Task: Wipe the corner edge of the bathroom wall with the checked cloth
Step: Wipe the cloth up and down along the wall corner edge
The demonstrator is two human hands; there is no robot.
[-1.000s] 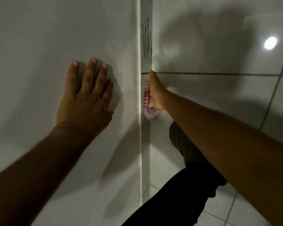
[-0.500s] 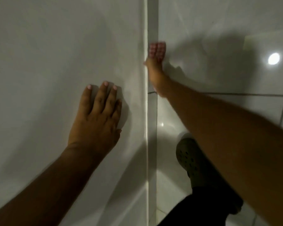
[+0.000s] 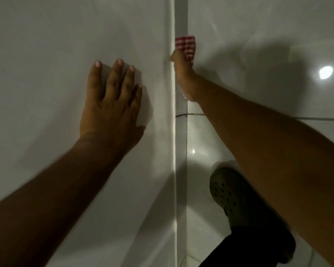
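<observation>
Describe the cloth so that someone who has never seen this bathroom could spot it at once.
Find the vertical corner edge where the two pale walls meet. Follow it up to the right hand, which presses against it. The checked cloth sticks out above that hand's fingers: the only red and white patterned thing among plain grey tiles.

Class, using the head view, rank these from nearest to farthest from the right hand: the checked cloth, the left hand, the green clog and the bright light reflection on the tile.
1. checked cloth: gripped in the right hand, on the corner edge.
2. left hand: flat on the left wall.
3. green clog: below, and light reflection: far right. Too close to call.
</observation>
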